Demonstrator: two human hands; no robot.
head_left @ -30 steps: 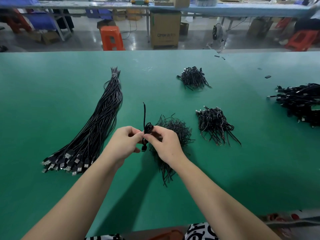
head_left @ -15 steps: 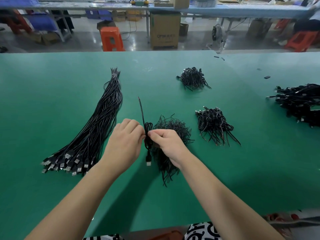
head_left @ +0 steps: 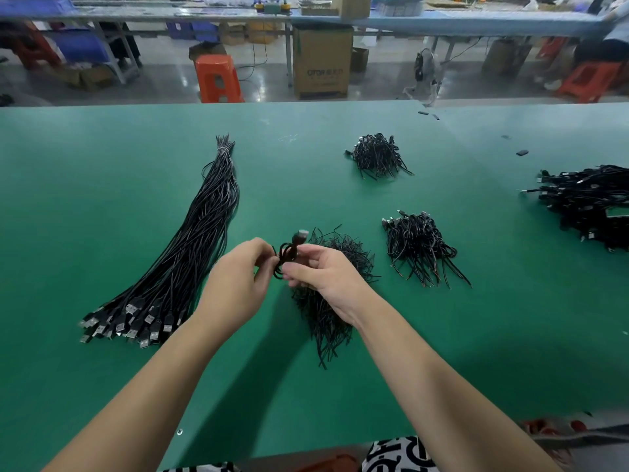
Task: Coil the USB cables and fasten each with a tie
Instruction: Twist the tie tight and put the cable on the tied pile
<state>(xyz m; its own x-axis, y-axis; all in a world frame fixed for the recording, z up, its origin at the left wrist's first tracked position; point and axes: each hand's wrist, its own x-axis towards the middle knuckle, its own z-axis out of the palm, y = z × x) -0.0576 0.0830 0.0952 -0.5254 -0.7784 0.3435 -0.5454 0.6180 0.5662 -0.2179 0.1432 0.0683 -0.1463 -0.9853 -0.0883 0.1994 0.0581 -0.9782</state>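
Since half a second ago the USB plug (head_left: 301, 234) of the held cable has swung from hanging below the hands to pointing up and to the right above them, and the long tie end that stood up between the hands no longer shows. The fingers (head_left: 264, 247) of the left hand (head_left: 238, 284) are curled and pinch the left side of the small coiled cable (head_left: 285, 258), while the right hand (head_left: 328, 279) pinches its right side between thumb and forefinger, the other fingers bent loosely; whether a tie is already round the coil cannot be told. The coil sits just above the centre of the frame, held off the green worktop (head_left: 102, 386). Directly behind and below the right hand lies a loose pile of black ties (head_left: 326, 318), trailing toward the lower centre. To the left, a long bundle of straight cables (head_left: 190, 253) runs from its bound tip at upper centre-left down to a fan of silver plugs at lower left. Right of the hands rests a heap of finished coils (head_left: 418, 248), another heap (head_left: 377, 156) lies farther up the worktop, and a larger pile (head_left: 589, 202) is cut off by the right edge. A few small dark bits (head_left: 521, 152) are scattered at the upper right of the worktop. Beyond the worktop's far edge stand an orange stool (head_left: 218, 78), a cardboard box (head_left: 321, 61) and a long bench (head_left: 442, 18) across the top of the frame.
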